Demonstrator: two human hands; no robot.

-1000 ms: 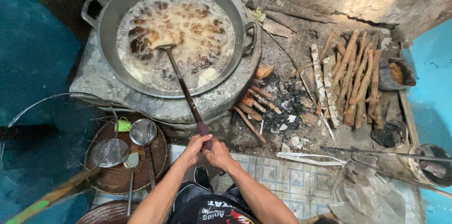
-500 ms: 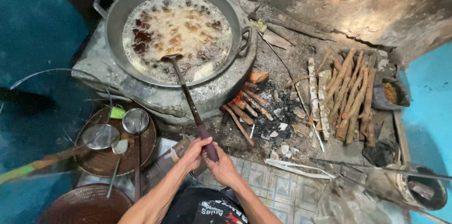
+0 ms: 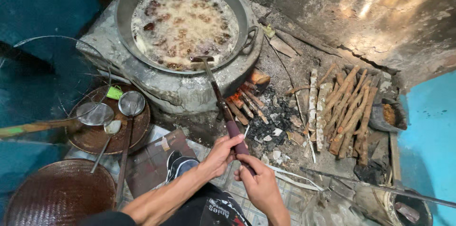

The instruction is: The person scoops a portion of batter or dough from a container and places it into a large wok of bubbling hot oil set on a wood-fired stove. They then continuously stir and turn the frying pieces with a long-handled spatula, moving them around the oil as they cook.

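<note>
While the long dark-handled metal ladle [image 3: 223,102] is being squeezed by both hands, left hand [image 3: 222,153] and right hand [image 3: 256,184], fingers wrapped tight, its way is being crowded by red burning sticks [image 3: 242,100] under the big round grey frying pan [image 3: 183,19].

The grey metal wok [image 3: 124,5] holds pale, foamy oil with dark brown pieces. The long spatula [image 3: 223,102] has a maroon handle. Embers [image 3: 236,97] glow orange under the grey stone stove [image 3: 175,90]. The firewood sticks [image 3: 344,107] are reddish brown. The round tray [image 3: 90,138] is dark brown, the wall [image 3: 427,131] turquoise, the floor tiles [image 3: 289,192] pale and patterned.
</note>
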